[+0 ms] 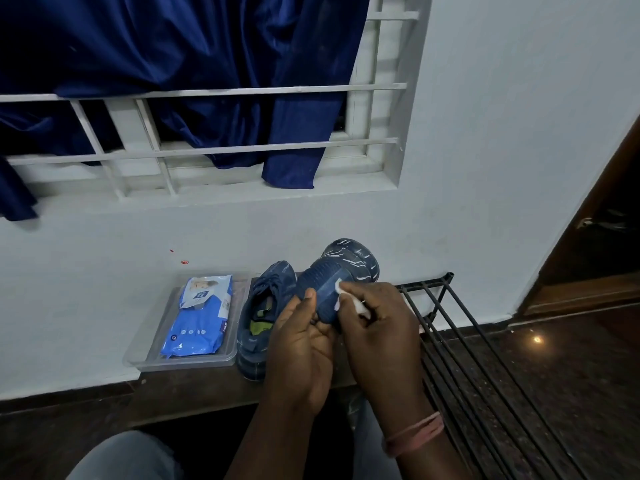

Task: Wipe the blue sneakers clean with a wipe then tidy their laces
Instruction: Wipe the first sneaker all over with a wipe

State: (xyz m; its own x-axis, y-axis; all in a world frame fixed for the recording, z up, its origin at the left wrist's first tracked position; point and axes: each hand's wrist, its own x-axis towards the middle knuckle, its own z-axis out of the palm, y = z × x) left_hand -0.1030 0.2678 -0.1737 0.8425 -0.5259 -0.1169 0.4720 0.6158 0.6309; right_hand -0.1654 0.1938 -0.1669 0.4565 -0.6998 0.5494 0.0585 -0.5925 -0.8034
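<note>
I hold one blue sneaker [341, 271] up in front of me with its ribbed sole turned toward me and its toe pointing away. My left hand [301, 344] grips it from below, thumb on the sole. My right hand [377, 327] pinches a white wipe [349, 301] and presses it against the sole's right edge. The other blue sneaker [261, 320] stands on the low wooden board [194, 386], just left of my hands, its opening facing up.
A clear plastic tray [180, 363] with a blue pack of wipes [199, 317] lies left of the sneakers, against the white wall. A black wire rack [460, 341] runs along the right. Dark floor, a wooden door at far right, my knee at the bottom.
</note>
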